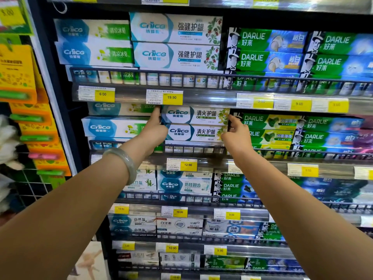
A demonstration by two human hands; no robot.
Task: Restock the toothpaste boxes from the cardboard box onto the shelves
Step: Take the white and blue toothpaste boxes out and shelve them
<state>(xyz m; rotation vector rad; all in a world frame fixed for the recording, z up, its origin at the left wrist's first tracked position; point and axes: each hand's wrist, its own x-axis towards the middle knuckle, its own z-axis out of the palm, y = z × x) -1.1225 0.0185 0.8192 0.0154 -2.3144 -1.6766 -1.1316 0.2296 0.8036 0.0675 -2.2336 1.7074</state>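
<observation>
White Cnice toothpaste boxes (194, 124), two stacked flat, sit on the second shelf (212, 161) behind its wire front rail (193, 147), between a paler Cnice row on the left and the green Darlie boxes (270, 128) on the right. The left hand (155, 128) grips the stack's left end, thumb up along it; the right hand (236, 136) pinches the right end. The hands stand well apart, one at each end, probably so both boxes slide in together and stay square, printed faces outward above the 12.90 price tag (182, 164). The cardboard box is out of view. A pale bangle (125, 160) circles the left wrist
</observation>
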